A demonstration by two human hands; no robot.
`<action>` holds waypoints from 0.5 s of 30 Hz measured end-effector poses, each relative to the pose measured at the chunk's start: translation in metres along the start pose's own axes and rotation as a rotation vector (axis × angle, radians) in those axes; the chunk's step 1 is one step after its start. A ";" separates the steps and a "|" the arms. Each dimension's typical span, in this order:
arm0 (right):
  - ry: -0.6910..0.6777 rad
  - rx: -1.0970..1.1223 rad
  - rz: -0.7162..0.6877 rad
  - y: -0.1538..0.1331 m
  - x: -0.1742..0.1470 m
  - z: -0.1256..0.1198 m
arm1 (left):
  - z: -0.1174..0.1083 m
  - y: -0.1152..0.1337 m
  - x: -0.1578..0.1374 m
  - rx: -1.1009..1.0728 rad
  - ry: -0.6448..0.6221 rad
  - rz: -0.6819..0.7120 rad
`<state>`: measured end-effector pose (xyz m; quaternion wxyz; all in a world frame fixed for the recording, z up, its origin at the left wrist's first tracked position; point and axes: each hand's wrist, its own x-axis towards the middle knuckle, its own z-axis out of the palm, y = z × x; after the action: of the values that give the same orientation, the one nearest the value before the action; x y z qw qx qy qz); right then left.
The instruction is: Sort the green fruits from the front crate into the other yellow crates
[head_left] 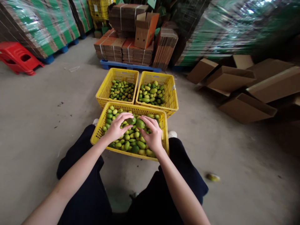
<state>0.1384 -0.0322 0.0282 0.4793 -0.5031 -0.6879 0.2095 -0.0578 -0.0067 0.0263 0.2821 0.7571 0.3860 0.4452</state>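
My left hand [118, 128] is closed round a dark green oval fruit [132, 120], gripped between thumb and fingertips. Right beside it, my right hand [152, 133] grips another green oval fruit [140, 124], a little lighter in colour. The two held fruits are almost touching. Both hands are above the near yellow plastic crate [129, 153], which stands between my legs. Many loose fruits [127, 145] lie in it, green to yellowish, some round and some longer. My hands hide part of the crate's contents.
Two more yellow crates [103, 93] [173, 104] of similar fruit stand just beyond. Behind them, flattened cartons [138, 56] are stacked on a blue pallet [131, 66]. Open cardboard boxes [231, 78] lie at right, a red stool [21, 57] at left. One fruit [212, 177] is on the floor.
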 end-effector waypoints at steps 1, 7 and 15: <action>-0.003 0.023 0.019 0.000 0.001 0.000 | 0.001 0.001 0.000 -0.025 0.011 -0.053; -0.222 0.518 0.539 0.013 0.005 0.008 | 0.007 -0.003 0.003 -0.512 0.011 -0.754; -0.284 0.809 0.895 0.026 0.007 0.023 | 0.015 -0.017 0.001 -0.826 -0.051 -1.126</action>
<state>0.1306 -0.0104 0.0009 0.4014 -0.4884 -0.3333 0.6994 -0.0501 0.0020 0.0068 0.7437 0.2828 0.5119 0.3239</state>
